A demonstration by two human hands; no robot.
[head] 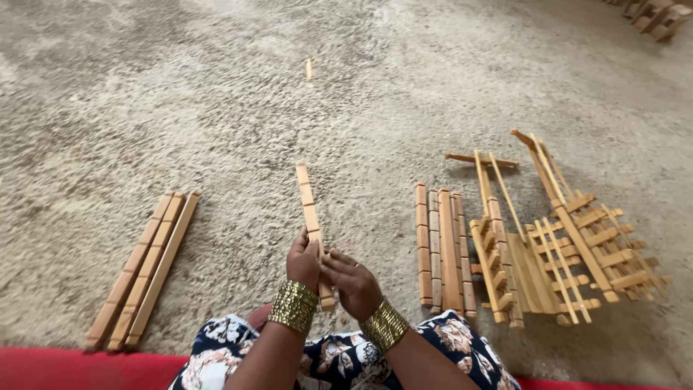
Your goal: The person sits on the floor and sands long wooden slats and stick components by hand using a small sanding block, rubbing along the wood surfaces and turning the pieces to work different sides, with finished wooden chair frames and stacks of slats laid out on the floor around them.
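My left hand (303, 261) grips a long notched wooden strip (309, 206) near its lower end; the strip points up and away over the carpet. Just to its right, my right hand (354, 282) touches the strip's lower part with its fingertips, pinching at the same piece. Both wrists wear wide gold bangles. A floral dress covers my knees at the bottom edge.
Three plain wooden slats (144, 267) lie side by side at the left. A row of notched strips (442, 249) lies to the right, beside assembled wooden slatted racks (570, 245). A small wood chip (309, 68) lies far off. Beige carpet (180, 108) covers the floor; red edge (72, 368) below.
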